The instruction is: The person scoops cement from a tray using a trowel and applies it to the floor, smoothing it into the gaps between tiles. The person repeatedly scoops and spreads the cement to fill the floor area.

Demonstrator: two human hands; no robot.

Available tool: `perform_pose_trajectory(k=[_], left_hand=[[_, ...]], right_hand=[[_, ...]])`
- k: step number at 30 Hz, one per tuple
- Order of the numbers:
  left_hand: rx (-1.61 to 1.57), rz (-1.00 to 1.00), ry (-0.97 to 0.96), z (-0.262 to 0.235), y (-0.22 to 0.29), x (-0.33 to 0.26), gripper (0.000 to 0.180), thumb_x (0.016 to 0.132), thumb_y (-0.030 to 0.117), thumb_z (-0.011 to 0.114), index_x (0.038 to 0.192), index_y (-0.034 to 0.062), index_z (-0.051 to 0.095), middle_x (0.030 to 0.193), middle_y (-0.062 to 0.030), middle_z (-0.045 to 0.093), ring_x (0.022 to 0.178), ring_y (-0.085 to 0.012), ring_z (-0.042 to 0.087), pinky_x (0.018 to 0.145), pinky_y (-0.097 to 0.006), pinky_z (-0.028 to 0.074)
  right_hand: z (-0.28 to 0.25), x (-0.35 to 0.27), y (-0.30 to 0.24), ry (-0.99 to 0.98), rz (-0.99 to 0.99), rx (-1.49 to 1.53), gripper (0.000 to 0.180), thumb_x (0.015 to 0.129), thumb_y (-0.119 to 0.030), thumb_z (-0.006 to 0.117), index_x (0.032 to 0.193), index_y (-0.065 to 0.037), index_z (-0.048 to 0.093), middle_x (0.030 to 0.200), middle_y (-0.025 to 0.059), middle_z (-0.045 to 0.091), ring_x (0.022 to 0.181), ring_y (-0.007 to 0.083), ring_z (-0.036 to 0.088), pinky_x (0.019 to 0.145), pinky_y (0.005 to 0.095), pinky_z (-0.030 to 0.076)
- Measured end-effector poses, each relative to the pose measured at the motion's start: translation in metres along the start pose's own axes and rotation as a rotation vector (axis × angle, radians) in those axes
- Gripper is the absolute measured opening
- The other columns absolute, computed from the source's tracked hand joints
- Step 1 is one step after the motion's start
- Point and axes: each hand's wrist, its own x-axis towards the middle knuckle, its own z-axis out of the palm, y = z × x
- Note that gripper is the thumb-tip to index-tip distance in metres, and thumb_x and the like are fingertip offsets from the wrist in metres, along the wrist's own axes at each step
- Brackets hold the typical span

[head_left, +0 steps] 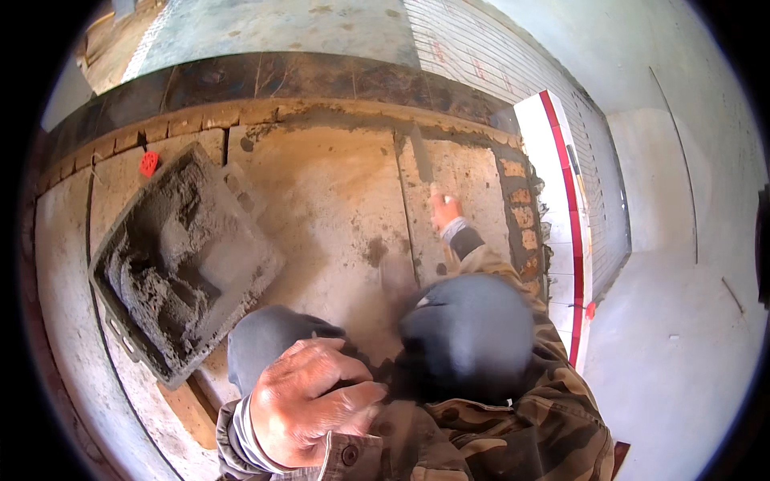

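Observation:
My right hand [445, 210] is closed around the handle of a trowel [422, 158] with a narrow grey blade. Its tip reaches toward a strip of wet mortar [345, 119] along the far edge of the pale slabs [321, 192]. Close to my body, my left hand [317, 405] is held with bent fingers beside my left knee; its palm side is hidden. At the left lies a dark rectangular tub [122, 337] of grey mortar [160, 272], with a hollow scooped in it.
Dark tiles [313, 76] run along the far side. On the right, exposed bricks [523, 216] with mortar border white tiles with a red stripe [571, 216]. A red round piece [149, 163] lies by the tub. A wooden block [191, 410] is near the tub's lower end.

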Motion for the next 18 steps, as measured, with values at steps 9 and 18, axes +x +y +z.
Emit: perform_pose_trajectory(k=[9, 18], left_hand=[[0.117, -0.217, 0.025, 0.013, 0.023, 0.013, 0.035, 0.072, 0.033, 0.084, 0.092, 0.0056, 0.076, 0.088, -0.0114, 0.073, 0.079, -0.0284, 0.069, 0.084, -0.048, 0.055], [0.401, -0.485, 0.204, 0.048, 0.032, 0.037, 0.015, 0.077, 0.015, 0.075, 0.085, 0.0027, 0.073, 0.083, -0.013, 0.07, 0.074, -0.0277, 0.067, 0.085, -0.045, 0.054]], right_hand=[[0.099, 0.021, 0.034, 0.21, -0.259, -0.291, 0.054, 0.102, -0.046, 0.052, 0.096, 0.005, 0.071, 0.093, 0.0328, 0.069, 0.097, 0.0503, 0.067, 0.084, 0.0565, 0.051], [0.096, 0.036, 0.016, 0.073, -0.264, -0.01, 0.046, 0.1, -0.041, 0.056, 0.103, 0.002, 0.071, 0.088, 0.0274, 0.071, 0.087, 0.0432, 0.07, 0.077, 0.0468, 0.053]])
